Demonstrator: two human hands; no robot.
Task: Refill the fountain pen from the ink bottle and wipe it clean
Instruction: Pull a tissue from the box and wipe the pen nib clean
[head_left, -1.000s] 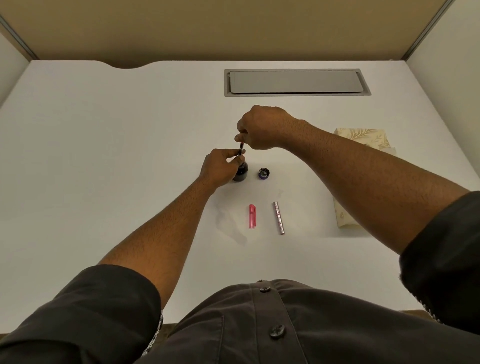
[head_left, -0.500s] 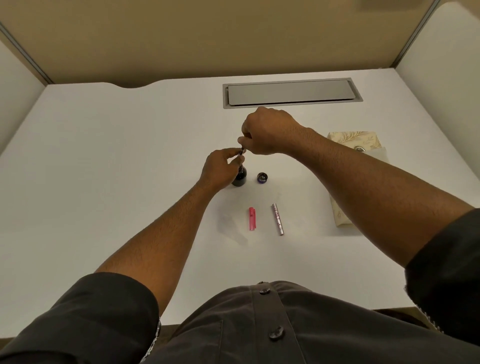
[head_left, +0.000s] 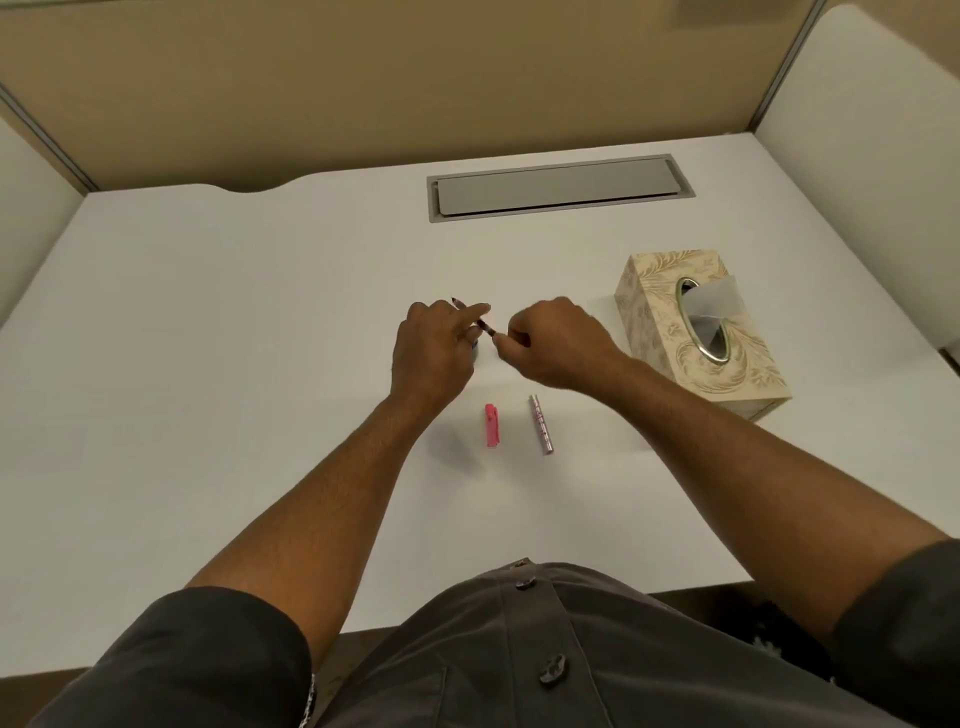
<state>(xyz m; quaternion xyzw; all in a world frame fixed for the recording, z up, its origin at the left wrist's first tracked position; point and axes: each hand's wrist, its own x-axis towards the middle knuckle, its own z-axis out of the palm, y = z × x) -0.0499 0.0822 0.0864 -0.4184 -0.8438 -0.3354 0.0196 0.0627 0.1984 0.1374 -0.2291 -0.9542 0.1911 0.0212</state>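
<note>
In the head view your left hand (head_left: 434, 345) pinches the pen section (head_left: 485, 326), slanting toward your right hand (head_left: 553, 343), whose curled fingers hold nothing I can make out, with the tissue box (head_left: 696, 338) nearer that right hand.

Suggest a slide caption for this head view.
Left hand holds dark pen section; right hand hovers beside it, near patterned tissue box.
</note>
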